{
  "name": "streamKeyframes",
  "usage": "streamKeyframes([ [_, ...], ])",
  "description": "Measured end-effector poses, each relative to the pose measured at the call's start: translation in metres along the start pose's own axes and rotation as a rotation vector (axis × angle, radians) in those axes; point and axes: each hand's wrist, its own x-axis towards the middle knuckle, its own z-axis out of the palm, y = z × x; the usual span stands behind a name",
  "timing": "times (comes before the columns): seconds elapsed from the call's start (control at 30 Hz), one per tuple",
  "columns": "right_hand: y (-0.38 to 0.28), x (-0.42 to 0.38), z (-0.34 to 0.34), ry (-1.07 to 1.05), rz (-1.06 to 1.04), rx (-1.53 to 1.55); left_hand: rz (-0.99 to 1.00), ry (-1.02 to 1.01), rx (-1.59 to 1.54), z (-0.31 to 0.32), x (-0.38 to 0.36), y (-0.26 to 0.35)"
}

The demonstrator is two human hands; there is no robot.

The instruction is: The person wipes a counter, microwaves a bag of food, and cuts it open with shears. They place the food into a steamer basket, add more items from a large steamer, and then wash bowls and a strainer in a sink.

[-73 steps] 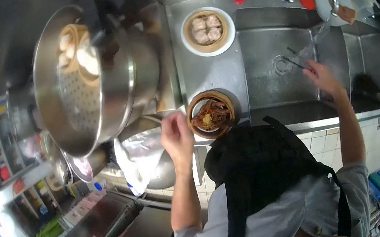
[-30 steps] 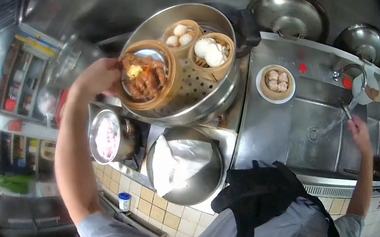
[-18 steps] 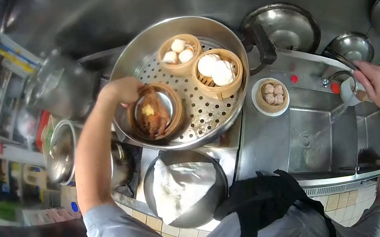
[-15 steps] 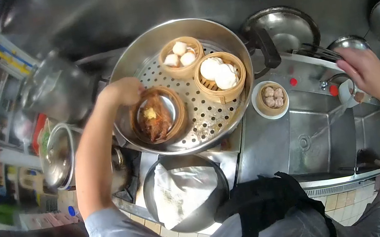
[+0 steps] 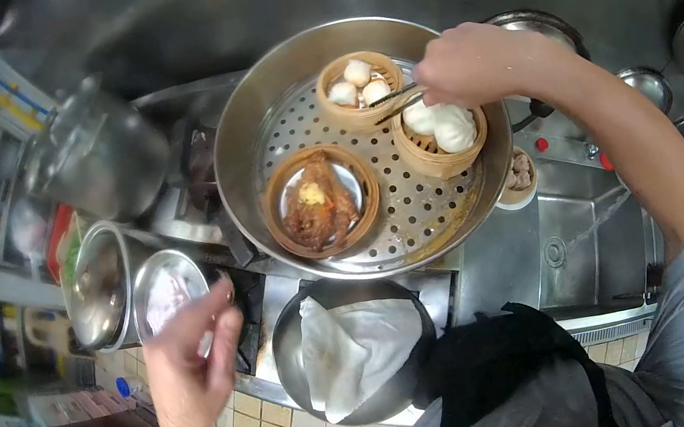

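Observation:
My right hand [image 5: 467,66] is closed around tongs [image 5: 398,103] over a wide steel steamer pan [image 5: 232,105] with a perforated floor. The dark tong tips sit apart, at the near edge of a bamboo basket [image 5: 355,118] of small white dumplings. Just under that hand is another bamboo basket [image 5: 433,160] with large white buns. Brown glazed meat [image 5: 323,217] with a yellow topping lies in a third bamboo basket [image 5: 280,233]. My left hand [image 5: 198,355] is outside the pan, blurred, thumb and fingers apart, overlapping the lower edge of a shiny metal bowl [image 5: 159,267].
A dark wok [image 5: 289,358] with a white cloth [image 5: 366,354] stands in front of the pan. Right of it, a small basket of dumplings [image 5: 520,175] is partly hidden by the pan. Water runs into the sink [image 5: 583,218]. A large covered pot [image 5: 101,154] stands left.
My right hand has moved left with the tongs, from above the sink to over the pan. My left hand has left the meat basket and dropped down and left. The view has shifted slightly.

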Motion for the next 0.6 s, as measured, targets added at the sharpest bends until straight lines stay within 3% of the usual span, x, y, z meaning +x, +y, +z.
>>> streamKeyframes([
  [0.33, -0.019, 0.058, 0.009, -0.258, 0.137, -0.014, -0.065, -0.222, -0.049, -0.002, -0.072, -0.028],
  [0.4, -0.019, 0.062, 0.015, -0.112, 0.025, -0.079, 0.013, -0.233, -0.102, -0.004, -0.074, -0.031],
  [0.5, -0.015, 0.060, 0.010, -0.109, -0.026, -0.115, 0.124, -0.188, -0.067, -0.001, -0.074, -0.035],
  [0.53, -0.015, 0.056, 0.006, -0.109, -0.020, -0.116, 0.013, -0.174, -0.081, 0.007, -0.083, -0.039],
  [0.6, -0.017, 0.047, -0.004, -0.085, -0.018, -0.130, 0.024, -0.170, -0.084, 0.009, -0.083, -0.041],
])
